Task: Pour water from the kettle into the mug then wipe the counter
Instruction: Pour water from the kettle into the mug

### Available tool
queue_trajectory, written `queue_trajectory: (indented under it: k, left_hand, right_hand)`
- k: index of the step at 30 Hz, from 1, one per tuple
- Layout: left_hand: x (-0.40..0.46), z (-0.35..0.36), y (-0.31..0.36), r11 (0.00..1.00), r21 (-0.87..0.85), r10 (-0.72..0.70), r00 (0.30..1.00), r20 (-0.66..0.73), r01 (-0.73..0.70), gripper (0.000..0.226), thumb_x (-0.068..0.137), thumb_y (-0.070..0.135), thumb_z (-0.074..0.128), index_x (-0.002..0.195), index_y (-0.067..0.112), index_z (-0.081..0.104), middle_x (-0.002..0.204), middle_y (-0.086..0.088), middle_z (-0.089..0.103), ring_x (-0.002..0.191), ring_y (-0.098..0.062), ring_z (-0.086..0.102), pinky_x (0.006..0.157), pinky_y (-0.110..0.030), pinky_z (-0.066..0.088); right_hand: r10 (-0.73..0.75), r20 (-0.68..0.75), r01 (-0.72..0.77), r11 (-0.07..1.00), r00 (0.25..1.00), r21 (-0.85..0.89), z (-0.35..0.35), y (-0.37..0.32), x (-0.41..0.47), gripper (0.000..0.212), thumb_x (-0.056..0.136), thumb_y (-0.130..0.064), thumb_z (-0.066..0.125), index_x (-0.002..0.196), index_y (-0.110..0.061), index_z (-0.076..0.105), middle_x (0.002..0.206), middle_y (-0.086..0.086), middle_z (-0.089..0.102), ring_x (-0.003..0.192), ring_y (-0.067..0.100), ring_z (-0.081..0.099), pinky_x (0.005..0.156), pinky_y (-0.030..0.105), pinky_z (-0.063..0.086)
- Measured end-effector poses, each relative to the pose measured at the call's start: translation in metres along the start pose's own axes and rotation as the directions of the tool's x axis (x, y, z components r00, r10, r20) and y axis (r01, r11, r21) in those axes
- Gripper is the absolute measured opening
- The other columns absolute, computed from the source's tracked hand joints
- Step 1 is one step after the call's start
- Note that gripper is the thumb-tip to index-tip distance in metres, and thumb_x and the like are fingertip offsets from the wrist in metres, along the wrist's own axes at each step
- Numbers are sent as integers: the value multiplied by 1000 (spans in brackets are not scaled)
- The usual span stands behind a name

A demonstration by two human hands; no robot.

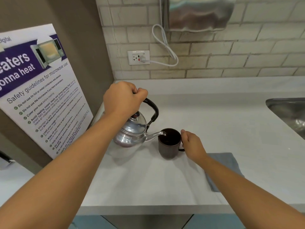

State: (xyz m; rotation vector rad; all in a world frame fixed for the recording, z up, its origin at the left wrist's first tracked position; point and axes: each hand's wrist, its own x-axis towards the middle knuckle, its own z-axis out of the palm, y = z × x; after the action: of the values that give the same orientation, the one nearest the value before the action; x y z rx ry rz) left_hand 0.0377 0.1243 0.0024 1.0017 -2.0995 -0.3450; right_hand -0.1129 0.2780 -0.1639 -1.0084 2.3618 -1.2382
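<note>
Head view, single frame.

Item 1: kettle, polished metal, domed lid, black arched handle. Held clear of the counter and tipped to the right, its spout tip over the near-left rim of the mug. A thin glint at the spout suggests water is running; the stream itself is too small to confirm.

Item 2: left hand, fingers wrapped and clamped on the top of the kettle handle, carrying its full weight.

Item 3: mug, dark brown, upright on the counter, just right of the kettle. The interior is dark; the fill level cannot be read.

Item 4: right hand, curled against the mug's right side at its handle. It appears closed on the handle to steady it, though the fingers are largely hidden.

Item 5: cloth, grey, folded, flat on the counter right of the mug, partly under the right forearm. Not yet in use.

Item 6: sink, steel, far right edge. Wall outlet with a white cord, and a microwave safety poster at left.

Stage, as judged: pouring under way; wiping outstanding.

Hazards, as judged: spout sits at the rim rather than the centre, so a small drift left puts water on the counter. Steeper tilt could loosen the lid or overfill the unreadable mug. Hot splash would reach the right hand beside it.
</note>
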Motion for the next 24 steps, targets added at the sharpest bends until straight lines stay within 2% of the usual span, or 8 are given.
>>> queue_trajectory:
  k: [3,6,12,18,24]
  left_hand:
    - [4,-1,4,999,36,40,999,18,-41,34,75,27,54,55,-1,61,52,-21,56,47,-21,37,46,-27,34]
    - [7,-5,7,995,65,73,997,32,-75,34,75,26,54,54,-1,59,46,-10,45,46,-21,35,46,-24,31]
    - [12,-10,10,989,103,102,993,52,-107,34,76,26,54,55,0,59,47,-8,42,48,-22,34,49,-26,35]
    - [15,-12,12,981,136,129,989,69,-137,30,74,24,54,57,1,62,46,-7,46,48,-21,38,47,-24,33]
    - [19,-14,13,974,151,163,985,62,-170,31,74,24,54,54,2,60,44,-4,39,47,-21,36,46,-24,29]
  right_hand:
    - [-4,4,4,1000,1000,-7,-1,0,0,46,100,-33,27,61,-10,34,61,10,47,59,21,44,55,29,37]
    - [0,6,0,1000,1000,-9,-1,1,1,46,100,-33,27,62,-9,34,62,11,48,59,21,43,56,31,36]
    - [-1,13,1,1000,1000,-6,-1,1,0,44,100,-33,27,63,-9,34,64,12,45,62,23,42,59,34,34]
    - [8,29,-7,1000,1000,-12,-2,0,0,43,100,-33,27,65,-9,34,65,12,44,62,22,42,57,34,32]
    - [9,28,-8,1000,1000,-15,-2,0,0,44,100,-32,26,65,-9,35,65,13,45,62,22,42,59,34,33]
